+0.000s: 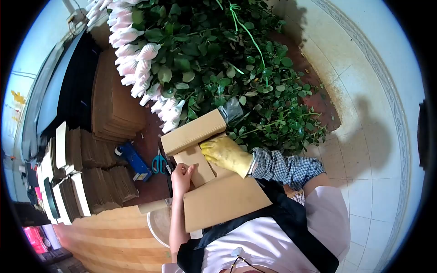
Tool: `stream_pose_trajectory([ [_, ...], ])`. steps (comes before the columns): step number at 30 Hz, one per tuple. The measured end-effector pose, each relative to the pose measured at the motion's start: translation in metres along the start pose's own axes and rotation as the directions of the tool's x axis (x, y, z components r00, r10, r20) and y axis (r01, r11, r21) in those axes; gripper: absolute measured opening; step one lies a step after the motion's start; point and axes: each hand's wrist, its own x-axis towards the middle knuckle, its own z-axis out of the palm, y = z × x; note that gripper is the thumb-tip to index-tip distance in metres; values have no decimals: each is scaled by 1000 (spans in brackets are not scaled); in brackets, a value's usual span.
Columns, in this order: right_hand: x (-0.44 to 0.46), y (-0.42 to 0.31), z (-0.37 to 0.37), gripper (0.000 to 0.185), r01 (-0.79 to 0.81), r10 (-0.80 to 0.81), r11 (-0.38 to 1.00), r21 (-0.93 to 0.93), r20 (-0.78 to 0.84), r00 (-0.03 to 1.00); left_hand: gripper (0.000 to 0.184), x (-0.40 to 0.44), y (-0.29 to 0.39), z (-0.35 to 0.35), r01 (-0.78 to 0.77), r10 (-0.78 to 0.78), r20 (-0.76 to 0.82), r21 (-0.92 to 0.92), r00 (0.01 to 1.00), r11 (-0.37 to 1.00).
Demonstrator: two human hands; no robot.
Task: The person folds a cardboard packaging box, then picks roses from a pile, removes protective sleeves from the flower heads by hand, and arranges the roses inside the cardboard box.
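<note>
A piece of folded brown cardboard (226, 202) lies across my lap, its near flap wide and flat. Beyond the flap is a narrow inner panel (195, 164), and past that a long strip-like cardboard piece (193, 133). My left hand (183, 177), bare, has its fingers curled at the left edge of the cardboard, with the thumb over the panel. In a yellow rubber glove, my right hand (224, 155) rests on the cardboard between strip and near flap. Its fingers point left and look extended, though the tips are partly hidden.
Ahead lies a big heap of leafy stems (218, 59) with flower heads in white sleeves (136, 63). To the left are cardboard stacks (104, 186), a blue box (134, 161) and teal-handled scissors (159, 163). A tiled wall (359, 150) stands at right.
</note>
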Motion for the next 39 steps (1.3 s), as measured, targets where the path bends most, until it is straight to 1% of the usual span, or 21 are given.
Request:
stream_pose_trajectory([
  [3,6,-10,5,71,240,-205,945,-221,169,964,48,5,0,-1,-11,10,9,47,1000,999],
  [7,10,-21,2,92,216,-70,905,-367,372,926,42,-8,39,-33,-194,188,73,592,980,782],
  [9,12,-14,24,97,208,-58,914,-348,395,917,42,-22,68,-60,-47,52,217,-31,975,998],
  [11,8,-12,19,101,243,-113,915,-322,373,921,50,-42,81,-79,268,335,738,-567,586,779],
  [13,4,-6,31,101,255,-152,924,-286,338,929,67,-48,80,-43,-89,229,882,-211,412,973],
  [15,2,-5,40,102,239,-158,923,-302,269,950,78,-76,74,-9,-402,145,820,111,554,909],
  [17,5,-11,27,104,237,-129,925,-298,341,931,76,-80,77,6,-404,-55,767,396,640,825],
  [19,8,-11,28,104,232,-117,924,-306,350,929,62,-69,90,-14,-378,209,835,-2,508,926],
  [20,9,-14,25,103,217,-92,923,-318,365,926,46,-66,104,-25,-220,182,830,-74,527,973],
  [21,5,-14,26,103,215,-115,908,-358,281,953,37,-63,111,-35,-98,53,752,15,657,995],
  [23,5,-12,29,105,209,-131,927,-312,255,958,30,-48,130,-43,-440,227,435,488,871,754],
  [25,10,-14,31,96,220,-112,898,-381,284,952,29,-28,106,-32,-432,225,383,632,896,643],
  [27,15,-15,31,98,106,-36,978,-182,350,936,35,-21,65,-5,-439,120,456,700,882,563],
  [29,9,-9,6,83,170,-107,956,-237,256,961,31,-28,83,-3,-474,201,436,722,877,504],
  [31,21,2,-26,63,-39,-155,945,326,549,822,32,-31,85,-6,-473,204,435,704,877,530],
  [32,9,20,-17,45,196,-263,822,535,51,964,34,-27,85,-6,-474,222,427,683,876,556],
  [33,17,29,-47,39,124,-218,678,725,38,975,36,-27,81,-4,-417,152,406,716,901,560],
  [35,32,66,-111,29,74,14,850,521,-163,987,33,-30,78,-3,-387,148,380,696,913,605],
  [36,42,97,-124,24,160,86,852,498,-435,897,33,-32,76,-2,-383,149,375,694,915,610],
  [37,46,112,-157,20,-44,322,881,471,-527,787,32,-34,75,-1,-381,176,352,683,919,623],
  [39,64,183,-189,20,-539,446,835,110,-710,545,30,-34,77,-2,-373,208,316,674,926,637],
])
